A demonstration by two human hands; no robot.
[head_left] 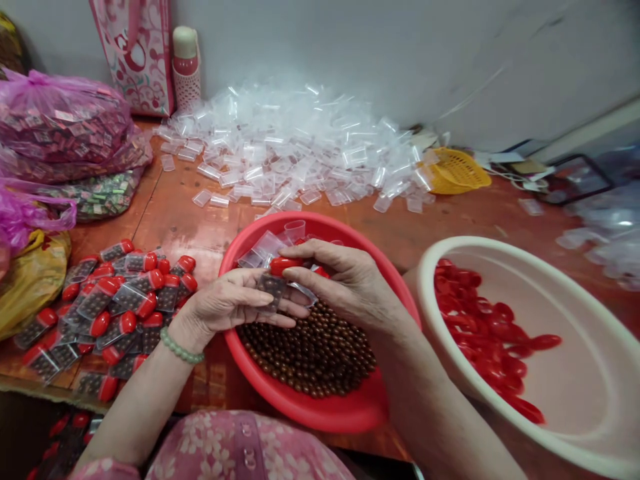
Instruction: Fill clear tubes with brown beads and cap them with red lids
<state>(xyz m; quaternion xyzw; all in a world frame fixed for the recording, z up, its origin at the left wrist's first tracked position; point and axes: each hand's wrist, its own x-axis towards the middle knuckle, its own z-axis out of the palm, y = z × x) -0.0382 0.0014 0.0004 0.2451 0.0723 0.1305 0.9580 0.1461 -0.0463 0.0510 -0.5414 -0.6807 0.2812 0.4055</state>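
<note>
Above a red basin (320,417) of brown beads (310,353), my left hand (240,300) holds a small clear container (273,288) with dark beads inside. A green bead bracelet is on that wrist. My right hand (345,280) pinches a red cap (285,265) at the container's upper end; whether the cap is seated I cannot tell. Another clear piece (304,293) shows beneath my right fingers. Clear empty containers (263,250) lie at the basin's far side, partly hidden by my hands.
Filled, red-capped containers (135,293) are piled at left, near purple bags (65,127). Clear containers (300,147) are heaped at the back beside a yellow basket (455,172). A white basin (595,333) holds red caps (480,320) at right.
</note>
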